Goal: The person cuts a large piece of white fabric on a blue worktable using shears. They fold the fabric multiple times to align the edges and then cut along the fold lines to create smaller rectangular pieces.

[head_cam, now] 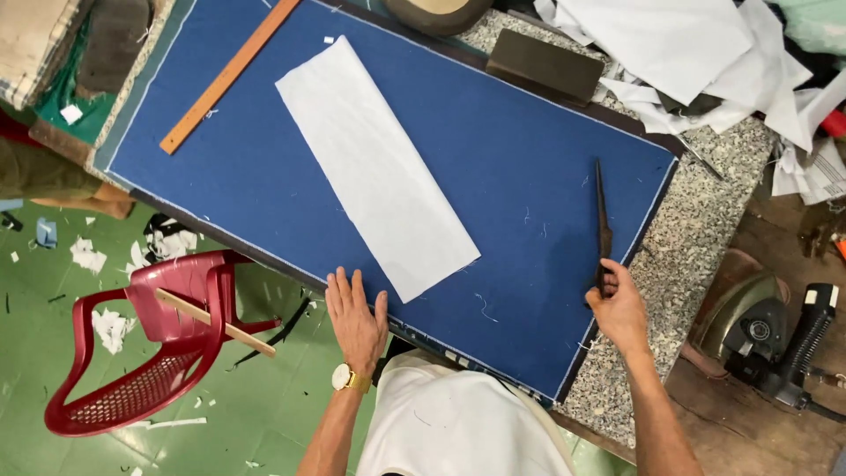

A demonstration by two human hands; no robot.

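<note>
Blue cloth (493, 159) bears a white strip (374, 167); left hand (355, 319) lies flat, right hand (619, 308) grips scissors (603, 225).

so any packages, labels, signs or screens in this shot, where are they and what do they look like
No packages, signs or screens show.
Printed paper sheet: at the right edge among the white paper scraps, white with faint dark print, crumpled, too small to make out.
Watch: on the left wrist below the left hand, round pale face, gold-coloured band.
Nothing labelled near the right hand, which holds dark scissors on the blue cloth.
</note>
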